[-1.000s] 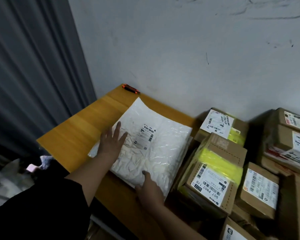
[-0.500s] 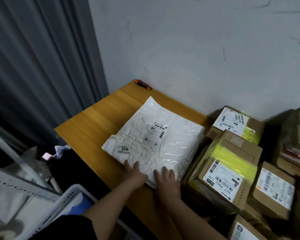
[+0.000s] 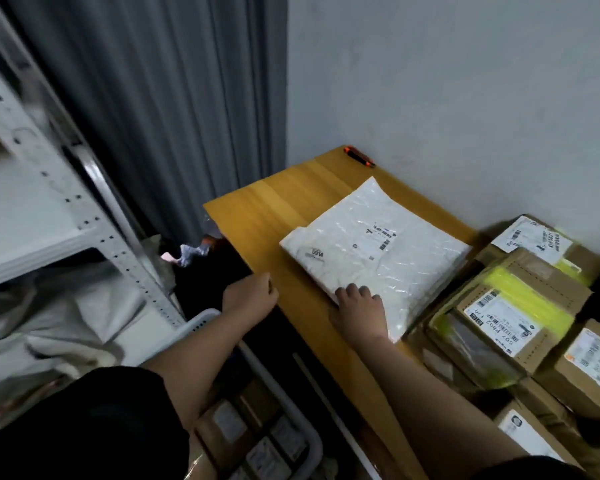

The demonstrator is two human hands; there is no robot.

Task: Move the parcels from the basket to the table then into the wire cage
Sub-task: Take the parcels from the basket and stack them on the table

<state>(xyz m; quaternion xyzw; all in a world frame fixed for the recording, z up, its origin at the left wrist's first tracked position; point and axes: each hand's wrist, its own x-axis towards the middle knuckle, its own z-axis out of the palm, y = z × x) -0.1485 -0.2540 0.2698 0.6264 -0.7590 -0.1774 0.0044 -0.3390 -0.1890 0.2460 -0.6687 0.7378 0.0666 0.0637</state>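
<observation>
1. Nearest the camera, a white basket [image 3: 288, 410] sits low beside the worktop [image 3: 274, 209], with brown parcels [image 3: 250, 441] packed inside it; their labels are too blurred to read
2. The left hand [image 3: 248, 297] hangs over the near left edge of the worktop, just above the basket's rim, fingers curled loosely inward and gripping nothing
3. The right hand [image 3: 361, 311] lies flat on the near corner of a white poly mailer [image 3: 378, 251], fingers spread on the plastic, pressing on it rather than clamped around it
4. The mailer lies flat on the wooden worktop, turned like a diamond, with a printed label near its middle and a smaller sticker towards its left corner
5. To the right of the mailer, touching its edge, cardboard boxes [image 3: 520, 323] are stacked close together, some bound with yellow tape and bearing barcode labels
6. At the far corner of the worktop, against the wall, lies a small orange and black tool [image 3: 359, 156], possibly a cutter
7. On the left stands a white metal shelf [image 3: 49, 188], and behind it hangs a grey curtain [image 3: 174, 98]
</observation>
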